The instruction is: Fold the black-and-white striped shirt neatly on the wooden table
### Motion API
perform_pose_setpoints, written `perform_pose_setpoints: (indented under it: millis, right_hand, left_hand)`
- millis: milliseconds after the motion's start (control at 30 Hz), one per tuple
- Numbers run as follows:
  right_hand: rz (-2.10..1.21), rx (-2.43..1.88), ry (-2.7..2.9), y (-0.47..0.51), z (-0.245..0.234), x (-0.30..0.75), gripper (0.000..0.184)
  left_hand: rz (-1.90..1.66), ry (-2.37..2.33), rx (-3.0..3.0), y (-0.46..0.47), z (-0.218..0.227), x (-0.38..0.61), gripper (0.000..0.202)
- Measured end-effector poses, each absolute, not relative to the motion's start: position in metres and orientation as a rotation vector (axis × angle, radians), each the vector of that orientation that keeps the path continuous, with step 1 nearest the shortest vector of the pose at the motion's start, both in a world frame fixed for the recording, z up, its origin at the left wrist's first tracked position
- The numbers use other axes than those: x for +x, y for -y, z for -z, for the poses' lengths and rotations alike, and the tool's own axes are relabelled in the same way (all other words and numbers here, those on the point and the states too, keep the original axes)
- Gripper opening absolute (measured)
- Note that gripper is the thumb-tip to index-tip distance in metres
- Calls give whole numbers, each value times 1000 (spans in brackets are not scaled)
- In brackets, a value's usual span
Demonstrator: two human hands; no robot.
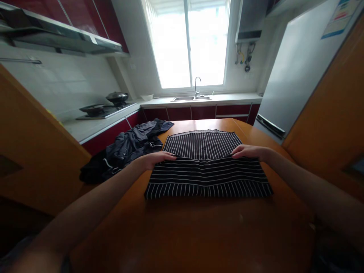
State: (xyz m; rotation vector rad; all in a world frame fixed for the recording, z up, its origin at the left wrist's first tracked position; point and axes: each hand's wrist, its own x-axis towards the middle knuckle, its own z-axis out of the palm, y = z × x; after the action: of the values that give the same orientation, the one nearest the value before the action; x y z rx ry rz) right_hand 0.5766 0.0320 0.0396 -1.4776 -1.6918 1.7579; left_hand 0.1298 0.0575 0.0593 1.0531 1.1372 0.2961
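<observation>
A black garment with thin white stripes (207, 170) lies spread on the orange wooden table (199, 235), its near part folded over so the stripes run crosswise there. My left hand (157, 158) rests on the left end of the fold edge, fingers stretched flat and pressed on the cloth. My right hand (247, 151) lies on the right end of the same edge, fingers likewise extended on the fabric. Neither hand lifts the cloth.
A heap of dark clothes (127, 148) sits on the table's left side, hanging over the edge. Behind are a counter with a stove and pans (104, 108), a sink (192, 98) under the window, and a grey fridge (295, 72) at right.
</observation>
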Motion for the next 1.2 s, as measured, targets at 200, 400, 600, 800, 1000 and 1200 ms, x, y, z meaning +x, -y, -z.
perform_pose_setpoints:
  millis: [200, 400, 600, 800, 1000, 1200]
  right_hand:
    - [-1927, -1562, 1551, -80, -11, 568, 18]
    - [-1974, -1498, 1500, -102, -18, 577, 18]
    - [-1951, -1549, 1449, -124, -12, 584, 18]
    - [-1940, -1624, 1467, -130, -6, 581, 18]
    - [-1887, -1632, 1442, -136, -9, 581, 22]
    - [-1865, -1625, 1493, -142, -4, 580, 23]
  left_hand:
    - [-228, -1128, 969, -114, -16, 128, 29]
    - [-273, -1093, 987, -134, -15, 128, 36]
    - [-267, -1178, 1002, -148, -14, 140, 31]
    - [-203, -1247, 1016, -156, -10, 146, 28]
    - [-235, -1234, 1050, -163, -13, 146, 28]
    - [-254, -1245, 1112, -168, -11, 147, 34]
